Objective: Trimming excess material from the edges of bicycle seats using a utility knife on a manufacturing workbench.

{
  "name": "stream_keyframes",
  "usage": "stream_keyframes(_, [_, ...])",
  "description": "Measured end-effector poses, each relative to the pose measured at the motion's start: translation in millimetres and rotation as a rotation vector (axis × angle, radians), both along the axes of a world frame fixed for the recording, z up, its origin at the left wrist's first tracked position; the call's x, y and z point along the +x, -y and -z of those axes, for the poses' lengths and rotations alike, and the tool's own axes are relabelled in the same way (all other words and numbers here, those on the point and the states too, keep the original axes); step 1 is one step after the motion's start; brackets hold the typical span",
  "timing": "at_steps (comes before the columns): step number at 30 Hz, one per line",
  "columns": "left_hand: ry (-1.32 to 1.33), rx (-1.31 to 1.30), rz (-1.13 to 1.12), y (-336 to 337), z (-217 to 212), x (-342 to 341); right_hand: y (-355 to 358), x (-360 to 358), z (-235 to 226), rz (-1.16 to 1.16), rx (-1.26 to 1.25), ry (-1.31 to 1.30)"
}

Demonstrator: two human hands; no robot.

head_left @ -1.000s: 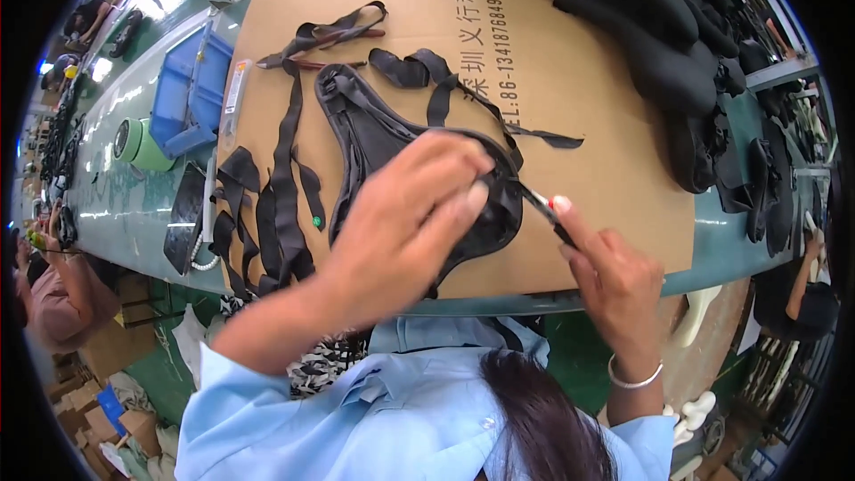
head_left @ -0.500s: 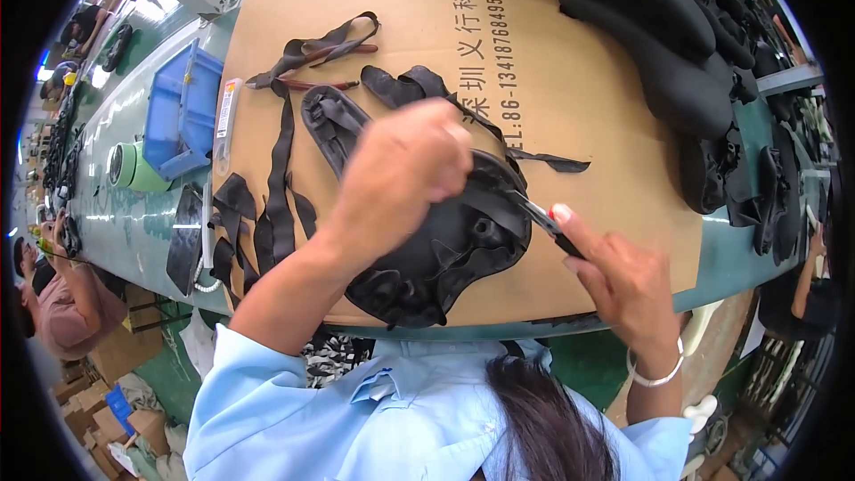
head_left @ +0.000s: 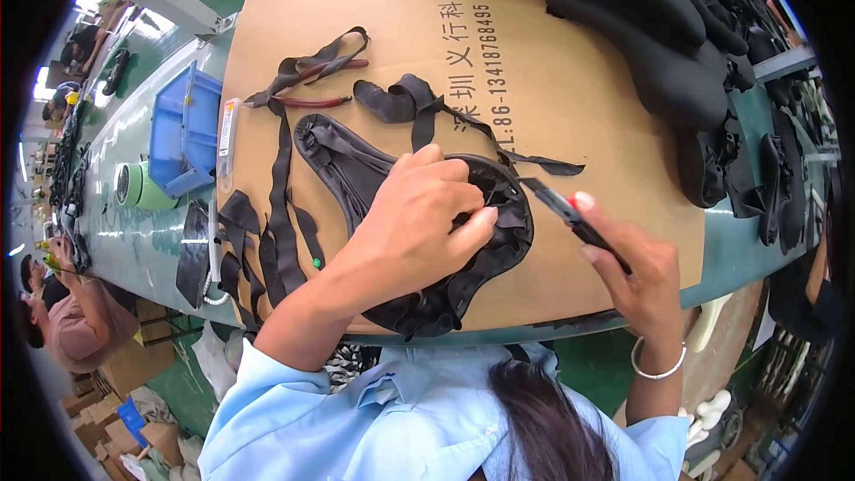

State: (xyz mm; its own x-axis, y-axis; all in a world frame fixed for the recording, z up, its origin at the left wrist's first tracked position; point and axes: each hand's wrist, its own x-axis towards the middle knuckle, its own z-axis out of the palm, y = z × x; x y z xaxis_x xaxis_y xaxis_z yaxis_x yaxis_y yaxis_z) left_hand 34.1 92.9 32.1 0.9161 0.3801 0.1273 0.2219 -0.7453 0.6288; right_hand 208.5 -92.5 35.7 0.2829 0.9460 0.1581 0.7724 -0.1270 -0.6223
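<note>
A black bicycle saddle lies underside up on the cardboard, its narrow nose pointing far left and its wide end near me. Loose black cover material is gathered in folds along its inside. My left hand rests over the middle of the saddle, fingers curled and closed on the cover material; the palm hides the exact grip. My right hand is closed around a utility knife with a black and grey body. The knife's tip is at the right rim of the saddle's wide end.
Red-handled pliers lie among black offcut strips to the left. A clear tube-like container and a blue bin are further left. Black saddles are piled at the far right. Another person sits at left.
My left hand has come down from a blurred, raised position onto the saddle's cover material. The knife has moved slightly up and right, and the saddle has shifted a little.
</note>
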Motion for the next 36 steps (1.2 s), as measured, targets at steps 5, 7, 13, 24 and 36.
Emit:
stream_keyframes(5, [-0.066, -0.253, -0.057, -3.3, -6.5, 1.6, -16.9, 4.4, -11.3, -0.177, -0.095, 0.192])
stream_keyframes(7, [-0.006, -0.495, -0.175, -9.4, -7.7, 1.2, -5.0, -0.1, -7.6, -0.142, -0.124, 0.126])
stream_keyframes(13, [0.366, -1.368, -0.253, -21.2, -12.6, 2.7, 31.1, -64.0, 10.9, 0.096, -0.085, 0.033])
stream_keyframes(24, [0.698, -0.585, -0.203, -9.6, -17.2, 1.7, 29.5, -97.0, 6.2, 0.328, -0.020, -0.263])
stream_keyframes(36, [0.601, -0.637, 0.035, -34.1, 12.5, 37.3, 8.8, -78.2, 2.6, 0.269, -0.108, -0.411])
